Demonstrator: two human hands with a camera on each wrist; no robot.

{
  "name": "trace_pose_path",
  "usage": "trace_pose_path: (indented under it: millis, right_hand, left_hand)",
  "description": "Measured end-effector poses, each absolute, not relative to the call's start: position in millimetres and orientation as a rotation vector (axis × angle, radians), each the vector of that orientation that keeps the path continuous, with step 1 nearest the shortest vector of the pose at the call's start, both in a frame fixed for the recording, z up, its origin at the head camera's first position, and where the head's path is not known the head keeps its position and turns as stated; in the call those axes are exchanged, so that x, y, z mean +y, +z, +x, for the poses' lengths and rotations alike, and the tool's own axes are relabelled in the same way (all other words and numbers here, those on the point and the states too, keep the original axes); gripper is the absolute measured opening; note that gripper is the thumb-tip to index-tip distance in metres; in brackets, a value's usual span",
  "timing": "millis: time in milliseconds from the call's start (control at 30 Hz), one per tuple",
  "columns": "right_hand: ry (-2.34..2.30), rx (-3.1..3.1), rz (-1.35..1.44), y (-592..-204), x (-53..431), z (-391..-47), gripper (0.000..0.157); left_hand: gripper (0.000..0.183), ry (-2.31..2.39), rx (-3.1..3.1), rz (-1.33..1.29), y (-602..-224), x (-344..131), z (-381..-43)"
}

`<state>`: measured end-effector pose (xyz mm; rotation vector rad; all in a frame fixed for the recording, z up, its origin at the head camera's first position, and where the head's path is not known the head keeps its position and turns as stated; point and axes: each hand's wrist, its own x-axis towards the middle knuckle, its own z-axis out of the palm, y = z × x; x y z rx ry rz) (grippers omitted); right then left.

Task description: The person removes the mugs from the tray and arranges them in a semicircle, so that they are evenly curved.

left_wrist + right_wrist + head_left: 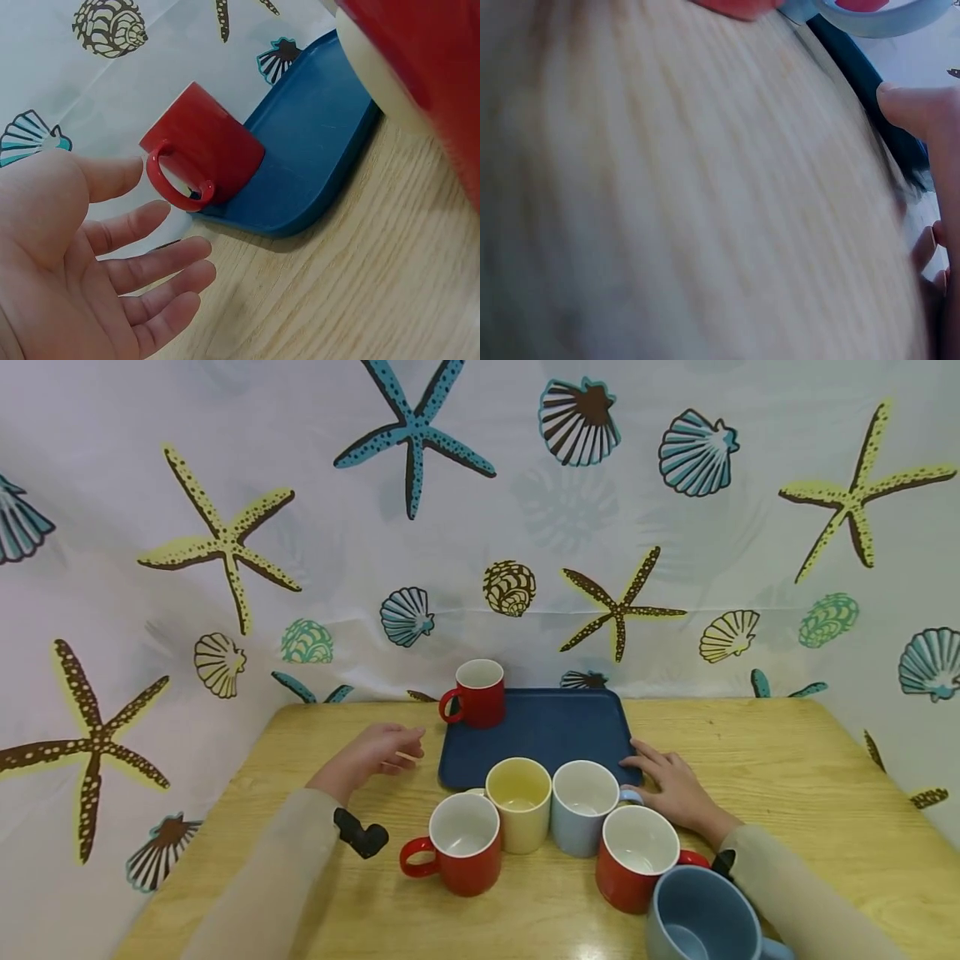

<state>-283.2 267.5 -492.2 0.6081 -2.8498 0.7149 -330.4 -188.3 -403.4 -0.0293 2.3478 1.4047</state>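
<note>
A red mug (482, 695) stands upright on the left part of the dark blue tray (555, 727), its handle toward my left hand (381, 750). That hand is held out left of the tray, fingers spread and nothing in them; in the left wrist view the thumb and fingers of the left hand (82, 247) are close to the handle of the red mug (210, 142). My right hand (671, 785) is at the tray's near right corner, beside the light blue mug's handle (632, 796). In the right wrist view its thumb lies against the tray's edge (870, 97).
In front of the tray stand a red mug (467, 860), a yellow mug (525, 827), the light blue mug (577, 827) and another red mug (626, 885). A larger blue mug (663, 927) is at the near right. Behind the wooden table (772, 777) hangs a patterned cloth (465, 560).
</note>
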Motion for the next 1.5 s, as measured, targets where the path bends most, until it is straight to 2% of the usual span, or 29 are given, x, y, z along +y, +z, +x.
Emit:
trace_pose_path:
  millis: [733, 1033, 1267, 1500]
  right_hand:
    - [0.711, -2.866, 0.615, -488.7, 260.9, -280.5, 0.045]
    - [0.702, -2.855, 0.607, -490.0, 261.6, -284.1, 0.045]
    - [0.701, -2.839, 0.625, -492.1, 263.5, -283.2, 0.044]
    - [0.69, -2.839, 0.58, -490.5, 263.1, -281.4, 0.044]
  left_hand:
    - [0.052, 1.425, 2.365, -0.137, -380.7, -163.2, -362.5]
    - [0.066, 1.502, 2.318, -0.304, -377.5, -149.4, -376.4]
    - [0.058, 1.534, 2.237, -0.36, -384.0, -141.5, -383.8]
    - [0.058, 1.5, 2.25, -0.374, -385.4, -129.6, -391.5]
